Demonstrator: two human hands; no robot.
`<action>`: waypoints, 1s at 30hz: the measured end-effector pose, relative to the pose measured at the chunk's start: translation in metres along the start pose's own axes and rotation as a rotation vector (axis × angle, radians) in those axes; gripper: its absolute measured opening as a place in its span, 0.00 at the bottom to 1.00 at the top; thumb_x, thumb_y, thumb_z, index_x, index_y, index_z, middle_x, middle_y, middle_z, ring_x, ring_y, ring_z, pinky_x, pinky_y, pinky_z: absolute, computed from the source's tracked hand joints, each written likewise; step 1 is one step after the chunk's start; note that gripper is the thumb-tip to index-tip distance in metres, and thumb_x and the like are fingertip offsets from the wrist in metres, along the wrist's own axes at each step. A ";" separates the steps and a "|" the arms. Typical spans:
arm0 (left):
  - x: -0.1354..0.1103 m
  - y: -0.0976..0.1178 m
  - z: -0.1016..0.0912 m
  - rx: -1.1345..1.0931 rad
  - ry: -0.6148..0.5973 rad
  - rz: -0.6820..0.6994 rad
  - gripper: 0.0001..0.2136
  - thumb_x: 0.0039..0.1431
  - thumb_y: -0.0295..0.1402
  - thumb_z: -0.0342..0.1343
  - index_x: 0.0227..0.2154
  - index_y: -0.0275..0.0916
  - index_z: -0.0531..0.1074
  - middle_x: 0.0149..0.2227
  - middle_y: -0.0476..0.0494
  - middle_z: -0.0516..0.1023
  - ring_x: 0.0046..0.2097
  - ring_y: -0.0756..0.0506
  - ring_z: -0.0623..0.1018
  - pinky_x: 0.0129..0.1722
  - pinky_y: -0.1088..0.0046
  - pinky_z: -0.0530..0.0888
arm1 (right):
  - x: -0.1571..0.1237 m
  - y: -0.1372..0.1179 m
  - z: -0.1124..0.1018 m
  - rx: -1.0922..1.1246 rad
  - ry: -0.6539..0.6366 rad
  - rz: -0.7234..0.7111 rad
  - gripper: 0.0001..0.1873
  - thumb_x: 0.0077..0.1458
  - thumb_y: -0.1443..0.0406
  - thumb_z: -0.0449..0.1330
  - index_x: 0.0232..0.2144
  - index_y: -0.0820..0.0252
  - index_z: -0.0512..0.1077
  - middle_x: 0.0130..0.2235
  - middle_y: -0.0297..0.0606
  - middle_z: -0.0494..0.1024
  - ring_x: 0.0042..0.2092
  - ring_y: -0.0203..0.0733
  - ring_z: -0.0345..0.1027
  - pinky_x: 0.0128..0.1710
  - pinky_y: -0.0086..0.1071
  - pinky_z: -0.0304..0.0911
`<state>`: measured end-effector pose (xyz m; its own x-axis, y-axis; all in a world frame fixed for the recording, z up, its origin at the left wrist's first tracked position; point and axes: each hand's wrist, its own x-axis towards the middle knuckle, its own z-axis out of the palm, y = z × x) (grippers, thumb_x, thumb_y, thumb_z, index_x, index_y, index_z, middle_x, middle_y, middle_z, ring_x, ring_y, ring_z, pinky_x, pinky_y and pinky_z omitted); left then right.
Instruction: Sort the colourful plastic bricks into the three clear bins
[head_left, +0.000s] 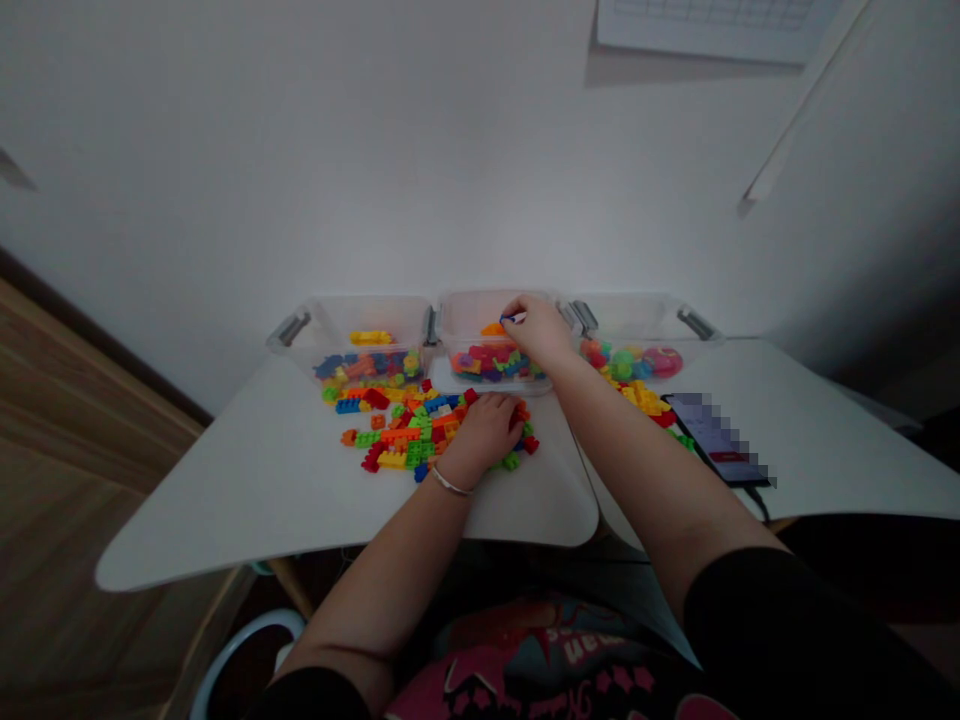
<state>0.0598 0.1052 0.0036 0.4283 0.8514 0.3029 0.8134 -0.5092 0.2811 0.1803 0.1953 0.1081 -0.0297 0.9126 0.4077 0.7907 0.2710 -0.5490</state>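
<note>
My right hand (536,325) is over the middle clear plastic box (457,318). Its fingertips pinch a small blue toy brick (508,319). Below them, mixed coloured pieces (491,362) lie inside that box, an orange one standing highest. My left hand (489,432), with a bracelet at the wrist, rests palm down on the right part of a pile of toy building bricks (421,430). Its fingers lie over the bricks, apart from the thumb, and hide those underneath. Red and orange bricks show beside the fingertips.
Clear boxes with coloured pieces stand at left (322,330) and right (637,325), against the wall. Yellow bricks (643,398) lie near my right forearm. A phone (716,440) with a cable lies on the right white table (817,450). A seam divides the two tabletops.
</note>
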 end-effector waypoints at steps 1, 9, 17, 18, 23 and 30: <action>0.000 0.000 0.000 0.000 -0.003 0.001 0.16 0.61 0.32 0.52 0.50 0.36 0.71 0.50 0.37 0.76 0.53 0.39 0.72 0.57 0.58 0.68 | 0.000 0.000 0.000 0.009 0.002 -0.006 0.08 0.52 0.64 0.60 0.37 0.55 0.76 0.38 0.37 0.80 0.40 0.44 0.73 0.46 0.41 0.66; 0.000 0.002 -0.003 0.001 -0.008 0.009 0.15 0.61 0.32 0.52 0.49 0.36 0.71 0.49 0.36 0.76 0.52 0.39 0.73 0.57 0.57 0.69 | -0.003 0.010 0.005 0.271 0.179 -0.132 0.22 0.52 0.68 0.58 0.51 0.57 0.66 0.47 0.40 0.77 0.38 0.38 0.72 0.46 0.37 0.67; -0.001 0.001 -0.002 -0.011 0.005 0.014 0.14 0.61 0.32 0.52 0.49 0.36 0.70 0.48 0.36 0.76 0.53 0.39 0.73 0.58 0.56 0.68 | -0.056 0.034 0.014 0.485 0.239 -0.210 0.17 0.55 0.65 0.56 0.48 0.57 0.68 0.45 0.43 0.78 0.43 0.41 0.73 0.46 0.36 0.69; -0.001 0.000 -0.001 -0.014 0.010 0.018 0.15 0.60 0.32 0.52 0.50 0.36 0.70 0.49 0.35 0.76 0.54 0.39 0.73 0.58 0.56 0.68 | -0.066 0.041 0.015 0.449 0.224 -0.198 0.16 0.55 0.64 0.56 0.47 0.57 0.70 0.45 0.43 0.78 0.43 0.41 0.73 0.46 0.37 0.70; 0.000 -0.002 0.001 -0.004 0.017 0.039 0.18 0.60 0.31 0.52 0.53 0.35 0.68 0.53 0.36 0.75 0.56 0.40 0.72 0.59 0.59 0.67 | -0.104 0.075 0.024 0.209 -0.030 -0.223 0.14 0.53 0.72 0.54 0.39 0.58 0.76 0.43 0.41 0.81 0.46 0.44 0.73 0.51 0.40 0.67; 0.000 0.001 -0.003 -0.004 -0.009 0.003 0.20 0.60 0.31 0.52 0.56 0.35 0.67 0.55 0.36 0.75 0.57 0.40 0.71 0.59 0.60 0.67 | -0.119 0.089 0.036 0.089 -0.124 -0.226 0.25 0.53 0.77 0.50 0.46 0.56 0.77 0.50 0.38 0.80 0.53 0.43 0.71 0.59 0.41 0.62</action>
<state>0.0594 0.1038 0.0066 0.4341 0.8510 0.2955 0.8104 -0.5122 0.2844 0.2327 0.1223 -0.0153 -0.2784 0.8549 0.4378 0.6984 0.4931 -0.5187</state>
